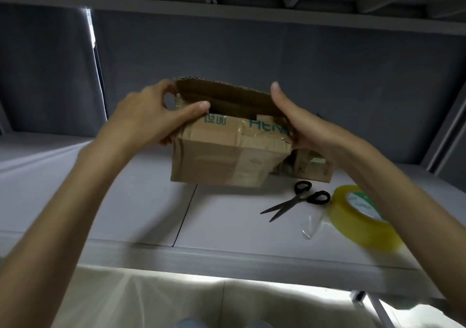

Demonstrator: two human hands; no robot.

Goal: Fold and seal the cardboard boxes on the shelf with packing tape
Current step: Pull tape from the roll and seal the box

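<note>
Cardboard box (222,161) was held up just above the grey shelf (121,201), centre of view, both hands on it. Box was worn brown corrugated card, creased, with old clear tape strips across the near top panel and teal printed lettering partly visible. Far flap (224,93) stood up and leaned toward the person, fluted edge showing; dark gap under it, so the top was not closed. Left hand (151,115) gripped the box's upper left corner, thumb pressing on the near top panel, fingers curled round the far flap's left end. Right hand (297,120) had its fingers fairly straight, lying along the right end of the flap and the box's right side; whether the hidden thumb clamped anything could not be told. A second cardboard piece (312,167) lay on the shelf right behind the box, lower right. Black-handled scissors (297,200) lay open on the shelf near it, yellowish packing tape roll (363,216) just beside them to the right, loose end (311,224) trailing.
</note>
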